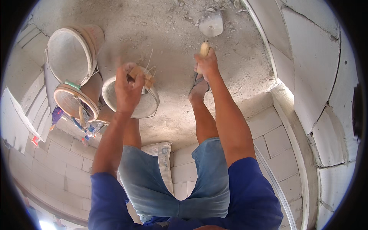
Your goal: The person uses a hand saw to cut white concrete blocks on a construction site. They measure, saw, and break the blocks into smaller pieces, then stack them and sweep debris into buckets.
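Observation:
My right hand point(205, 63) is closed around the wooden handle point(205, 49) of a tool; a flat metal blade point(211, 26) lies just beyond it over the floor, and the joint between them is hard to make out. My left hand point(129, 86) is above a white bucket point(108, 93), with its fingers around a small tan block-like piece point(139, 75) whose material is unclear. A thin wire or string point(150, 59) rises beside that piece. The left hand is slightly blurred, and it hides part of the bucket's opening.
A large pale bucket point(51, 43) lies tilted at the left, touching a smaller bucket point(57, 99) with a wooden-handled tool inside. Light block walls point(310, 49) rise on the right. Behind my legs leans a printed sack point(165, 161). Rubble point(184, 14) dots the concrete floor.

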### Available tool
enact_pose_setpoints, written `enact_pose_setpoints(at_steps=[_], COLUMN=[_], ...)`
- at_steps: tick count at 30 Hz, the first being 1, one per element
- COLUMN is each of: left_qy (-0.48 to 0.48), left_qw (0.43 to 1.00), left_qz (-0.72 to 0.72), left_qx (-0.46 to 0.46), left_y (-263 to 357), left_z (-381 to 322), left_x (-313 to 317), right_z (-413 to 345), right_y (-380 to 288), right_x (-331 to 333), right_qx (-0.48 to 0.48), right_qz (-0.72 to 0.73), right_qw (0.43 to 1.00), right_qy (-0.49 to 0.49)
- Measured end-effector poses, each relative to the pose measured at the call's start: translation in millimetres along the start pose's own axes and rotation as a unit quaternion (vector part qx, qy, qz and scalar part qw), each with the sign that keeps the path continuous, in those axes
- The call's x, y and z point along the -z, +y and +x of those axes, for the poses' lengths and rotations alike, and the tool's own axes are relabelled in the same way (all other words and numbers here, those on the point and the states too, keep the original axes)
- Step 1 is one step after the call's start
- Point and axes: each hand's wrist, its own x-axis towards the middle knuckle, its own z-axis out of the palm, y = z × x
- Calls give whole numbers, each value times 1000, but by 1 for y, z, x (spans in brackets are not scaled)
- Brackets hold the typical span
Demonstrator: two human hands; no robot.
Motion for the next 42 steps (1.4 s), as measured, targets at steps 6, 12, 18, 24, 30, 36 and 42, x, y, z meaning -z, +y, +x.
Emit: enact_pose_setpoints(at_steps=[6,12,18,24,30,36,42], left_qy=[-155,-14,-194,-180,-310,-406,-486], left_qw=[967,932,895,855,862,834,827], left_qz=[166,343,395,486,401,374,276], left_qx=[114,-114,-77,-28,25,-24,54], left_y=[-57,-30,-58,-52,-58,-73,-116], left_z=[-123,-52,25,19,50,13,-85], left_x=[66,86,92,70,53,27,-35], right_z=[-37,5,9,-38,50,17,-2], right_y=[36,58,106,37,-22,-22,0], right_x=[3,28,-30,-17,28,-14,-3], right_qx=[-28,-121,99,-73,-53,44,-23], right_qz=[115,308,-267,39,117,-234,36], right_qw=[992,934,958,996,992,970,998], right_qy=[38,135,-24,16,20,-50,37])
